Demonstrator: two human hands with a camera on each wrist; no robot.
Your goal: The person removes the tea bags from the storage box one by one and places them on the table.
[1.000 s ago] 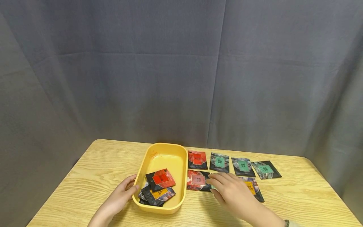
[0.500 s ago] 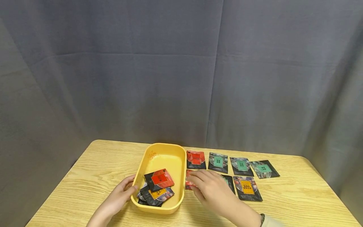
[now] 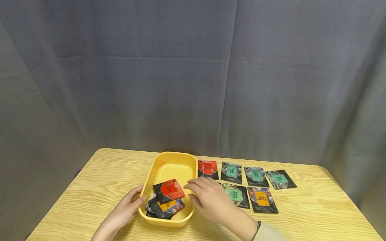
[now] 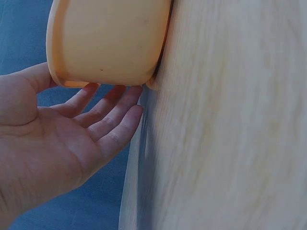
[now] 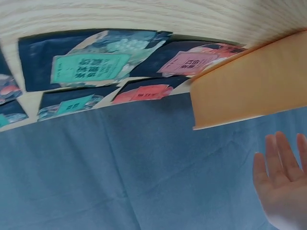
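Note:
In the head view my left hand [image 3: 128,206] holds the left rim of a yellow plastic tray [image 3: 181,167]. The left wrist view shows its thumb at the rim and its fingertips against the outer wall. Inside the tray lies a loose pile: a red-labelled sachet [image 3: 169,190] on top of an orange-labelled sachet [image 3: 167,205], with others partly covered. My right hand [image 3: 208,197] hovers at the tray's right rim, fingers extended, holding nothing visible. Beneath it, a pink-labelled sachet [image 5: 189,62] is mostly hidden in the head view but shows in the right wrist view.
Right of the tray, sachets lie flat in two rows. At the back are a red one [image 3: 208,169] and several green-labelled sachets [image 3: 231,172]; nearer are a green-labelled sachet [image 3: 235,194] and an orange-labelled one [image 3: 263,200]. A grey curtain [image 3: 193,83] hangs behind the wooden table [image 3: 114,167].
My right hand has moved left, from above the green-labelled sachet in the near row to the tray's right rim. The left hand and the sachets stay in place.

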